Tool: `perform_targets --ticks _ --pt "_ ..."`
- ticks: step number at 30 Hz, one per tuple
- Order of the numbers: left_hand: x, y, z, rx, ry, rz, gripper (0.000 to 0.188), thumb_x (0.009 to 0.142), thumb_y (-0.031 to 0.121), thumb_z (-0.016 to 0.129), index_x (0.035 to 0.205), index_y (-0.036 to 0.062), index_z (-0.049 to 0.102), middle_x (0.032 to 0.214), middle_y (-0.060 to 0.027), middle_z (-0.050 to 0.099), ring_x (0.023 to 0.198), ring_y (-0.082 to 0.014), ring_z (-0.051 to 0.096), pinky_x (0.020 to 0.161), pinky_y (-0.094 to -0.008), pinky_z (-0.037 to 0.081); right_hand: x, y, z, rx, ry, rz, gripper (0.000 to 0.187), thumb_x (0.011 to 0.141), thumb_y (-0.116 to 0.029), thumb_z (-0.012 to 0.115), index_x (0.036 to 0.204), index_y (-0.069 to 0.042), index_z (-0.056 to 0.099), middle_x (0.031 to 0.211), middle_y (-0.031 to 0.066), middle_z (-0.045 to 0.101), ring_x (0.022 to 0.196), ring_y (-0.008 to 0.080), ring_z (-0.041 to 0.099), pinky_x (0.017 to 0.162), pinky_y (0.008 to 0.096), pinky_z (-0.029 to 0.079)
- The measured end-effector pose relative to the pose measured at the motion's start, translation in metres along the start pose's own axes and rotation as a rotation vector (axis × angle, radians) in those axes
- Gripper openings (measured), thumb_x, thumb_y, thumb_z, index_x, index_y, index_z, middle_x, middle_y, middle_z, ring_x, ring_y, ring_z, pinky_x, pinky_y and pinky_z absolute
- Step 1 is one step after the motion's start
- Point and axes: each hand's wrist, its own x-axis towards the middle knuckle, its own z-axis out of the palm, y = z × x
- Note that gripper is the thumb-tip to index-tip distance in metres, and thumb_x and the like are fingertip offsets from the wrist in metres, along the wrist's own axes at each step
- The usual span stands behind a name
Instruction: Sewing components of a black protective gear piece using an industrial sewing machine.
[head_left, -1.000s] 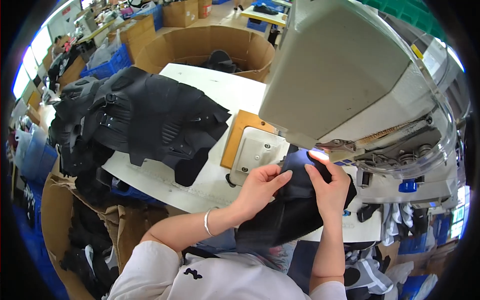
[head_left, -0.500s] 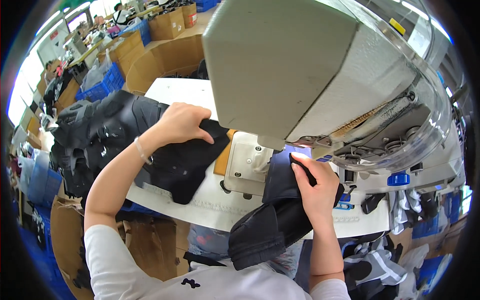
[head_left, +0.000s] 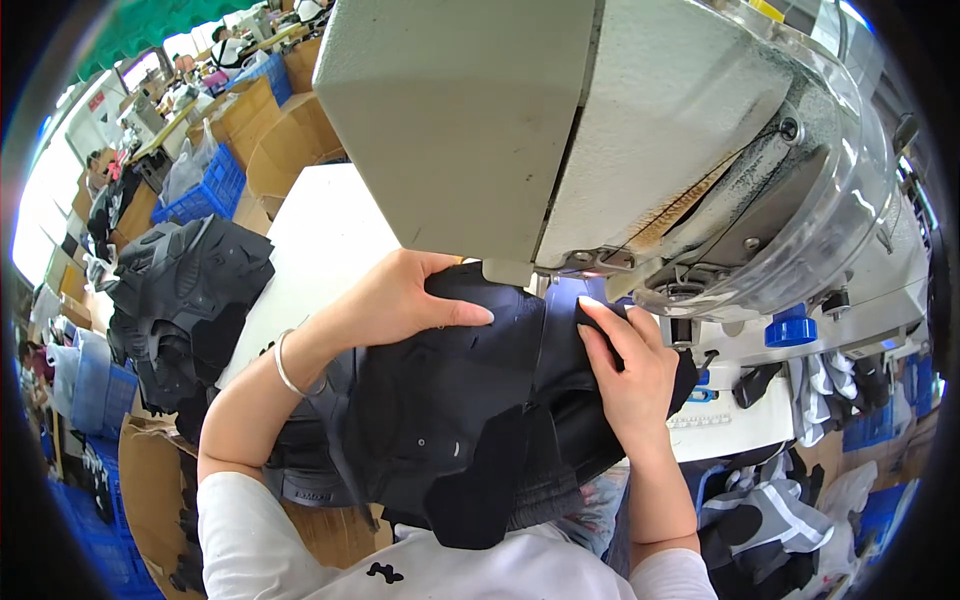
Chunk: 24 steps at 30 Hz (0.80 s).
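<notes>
the left hand [head_left: 400,303] has brought a broad matte-black panel [head_left: 425,385] from the heap of black pieces [head_left: 190,290] and grips its upper edge; the right hand [head_left: 640,375] pinches a black fabric piece [head_left: 566,352], so both now lie together below the beige-grey metal sewing-machine head [head_left: 455,120].

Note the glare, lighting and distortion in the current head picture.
Head view: the windows at far left wash out to white; head view: a bluish-white glow falls beside the right hand, while the black fabric partly loses detail; head view: the clear cover carries reflections, and the fisheye leaves the corners black.
</notes>
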Motion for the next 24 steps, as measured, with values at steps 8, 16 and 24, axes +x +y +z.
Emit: perform_targets --ticks 8,16,24 --pt "0.016 -0.012 0.007 -0.078 0.089 0.354 0.056 0.074 0.023 0.083 0.118 -0.0016 0.060 0.114 -0.0100 0.065 0.104 -0.0199 0.058 0.093 -0.0351 0.046 0.002 -0.001 -0.003 0.034 -0.012 0.006 0.032 0.074 -0.005 0.077 0.105 -0.012 0.071 0.076 0.0057 0.053 0.056 0.0186 0.051 0.051 0.0299 0.041" --pt "0.015 -0.006 0.005 -0.164 0.106 0.259 0.055 0.071 0.025 0.084 0.113 -0.0009 0.061 0.107 -0.0129 0.064 0.097 -0.0255 0.059 0.088 -0.0362 0.047 0.003 -0.002 -0.003 0.100 -0.021 0.039 0.030 0.076 -0.004 0.076 0.104 -0.012 0.072 0.074 0.0051 0.054 0.056 0.0166 0.049 0.051 0.0281 0.040" --pt "0.011 0.004 0.002 0.184 0.228 0.343 0.052 0.069 0.030 0.085 0.106 -0.0001 0.064 0.097 -0.0128 0.066 0.086 -0.0263 0.061 0.079 -0.0366 0.049 0.001 -0.001 -0.004 0.082 -0.080 0.107 0.028 0.078 -0.006 0.075 0.106 -0.013 0.071 0.075 0.0062 0.059 0.060 0.0176 0.052 0.057 0.0284 0.043"
